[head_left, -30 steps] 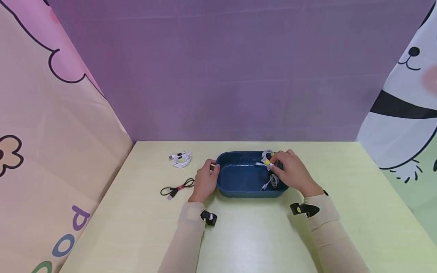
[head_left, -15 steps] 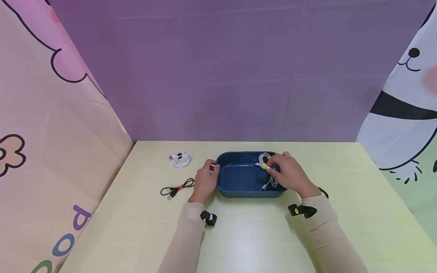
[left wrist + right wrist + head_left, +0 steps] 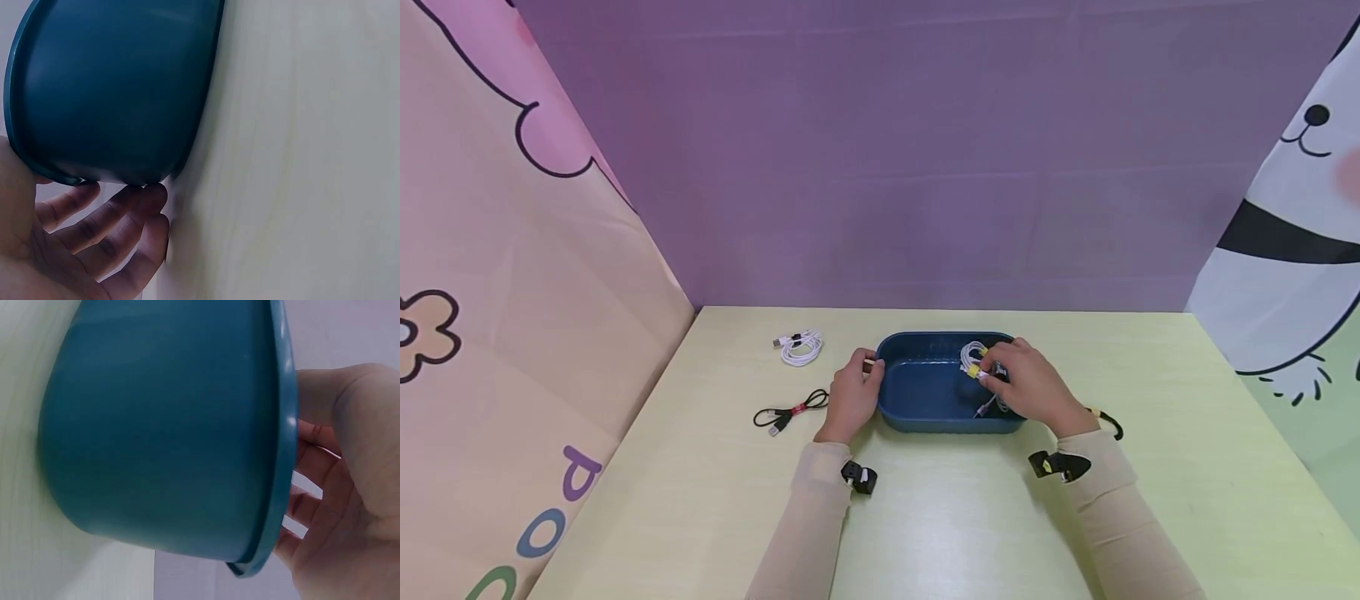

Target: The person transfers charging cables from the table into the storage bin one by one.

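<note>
In the head view a blue oblong plastic bin (image 3: 928, 424) sits on the table. My left hand (image 3: 850, 398) holds its left end; in the left wrist view several curled fingers touch the outer wall under the rim, the thumb at the rim. At the bin's right side my right hand (image 3: 1030, 387) pinches a coiled white cable (image 3: 972, 357) with yellow ties, over the inside. Beneath that hand lies another coiled cable with a pale plug (image 3: 982, 410), partly covered. In the right wrist view the bin's outer wall (image 3: 162, 437) hides the fingertips and the cable.
Left of the bin, a coiled white cable (image 3: 802, 347) with a black tie lies at the back of the table (image 3: 925, 517). Nearer the front is a black cable (image 3: 792, 411) with a red tie. A purple backdrop (image 3: 880, 167) rises behind the table.
My right hand has moved left and slightly lower with the white cable, further over the bin's inside. The left hand stays at the bin's left end.
</note>
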{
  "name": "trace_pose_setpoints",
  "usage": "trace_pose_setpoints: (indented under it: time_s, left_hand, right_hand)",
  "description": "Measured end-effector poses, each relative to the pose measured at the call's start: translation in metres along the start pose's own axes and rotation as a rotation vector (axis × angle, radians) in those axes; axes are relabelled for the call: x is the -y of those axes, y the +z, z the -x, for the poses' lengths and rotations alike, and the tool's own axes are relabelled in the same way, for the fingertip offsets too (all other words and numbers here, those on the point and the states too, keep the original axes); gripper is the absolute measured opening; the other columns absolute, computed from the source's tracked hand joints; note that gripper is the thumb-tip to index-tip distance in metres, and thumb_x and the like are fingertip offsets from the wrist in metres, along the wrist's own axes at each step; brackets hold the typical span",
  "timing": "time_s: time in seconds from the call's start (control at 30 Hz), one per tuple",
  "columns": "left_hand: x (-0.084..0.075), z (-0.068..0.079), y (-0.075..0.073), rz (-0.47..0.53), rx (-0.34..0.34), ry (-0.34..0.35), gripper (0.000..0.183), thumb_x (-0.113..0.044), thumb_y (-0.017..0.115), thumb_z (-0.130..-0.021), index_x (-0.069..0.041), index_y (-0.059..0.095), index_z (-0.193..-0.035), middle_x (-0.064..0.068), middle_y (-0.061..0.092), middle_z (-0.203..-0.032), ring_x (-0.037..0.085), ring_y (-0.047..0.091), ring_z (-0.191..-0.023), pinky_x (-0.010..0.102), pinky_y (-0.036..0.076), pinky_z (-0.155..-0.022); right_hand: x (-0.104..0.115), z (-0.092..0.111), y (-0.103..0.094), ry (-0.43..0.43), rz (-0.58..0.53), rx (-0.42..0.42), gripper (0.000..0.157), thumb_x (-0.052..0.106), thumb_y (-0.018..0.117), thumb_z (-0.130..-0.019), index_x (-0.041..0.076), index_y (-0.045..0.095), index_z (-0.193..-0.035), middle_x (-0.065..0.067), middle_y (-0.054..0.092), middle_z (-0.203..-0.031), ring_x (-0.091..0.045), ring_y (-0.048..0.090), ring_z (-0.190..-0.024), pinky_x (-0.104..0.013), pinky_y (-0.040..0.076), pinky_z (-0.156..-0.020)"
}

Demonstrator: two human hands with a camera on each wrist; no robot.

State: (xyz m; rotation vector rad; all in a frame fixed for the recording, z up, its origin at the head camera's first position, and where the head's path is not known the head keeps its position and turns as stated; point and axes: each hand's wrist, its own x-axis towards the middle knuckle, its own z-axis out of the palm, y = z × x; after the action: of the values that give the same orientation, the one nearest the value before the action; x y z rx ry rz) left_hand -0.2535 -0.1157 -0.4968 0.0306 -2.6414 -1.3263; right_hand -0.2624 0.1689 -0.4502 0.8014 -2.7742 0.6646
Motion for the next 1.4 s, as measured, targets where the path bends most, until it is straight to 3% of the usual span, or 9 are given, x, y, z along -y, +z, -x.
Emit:
trace_pose_setpoints:
  time_s: [0.43, 1.4]
  left_hand:
    - [0.001, -0.001, 0.002, -0.005, -0.004, -0.006, 0.031, -0.033, 0.051, -0.107, -0.011, 0.061, -0.126, 0.012, 0.073, -0.109, 0.027, 0.069, -0.089, 0.039, 0.054, -0.076]
    - [0.001, 0.000, 0.000, 0.004, 0.006, -0.003, 0.031, -0.033, 0.051, -0.107, -0.010, 0.061, -0.125, 0.013, 0.073, -0.108, 0.027, 0.069, -0.090, 0.040, 0.055, -0.076]
  right_hand:
    - [0.005, -0.001, 0.008, 0.000, 0.016, 0.045, 0.010, 0.020, 0.077, -0.091, 0.013, 0.073, -0.096, 0.000, 0.072, -0.098, -0.016, 0.047, -0.083, -0.035, 0.045, -0.074]
    - [0.012, -0.002, 0.018, 0.085, 0.014, 0.172, 0.012, 0.024, 0.077, -0.092, 0.013, 0.074, -0.095, 0.002, 0.072, -0.089, -0.015, 0.048, -0.082, -0.031, 0.043, -0.070]
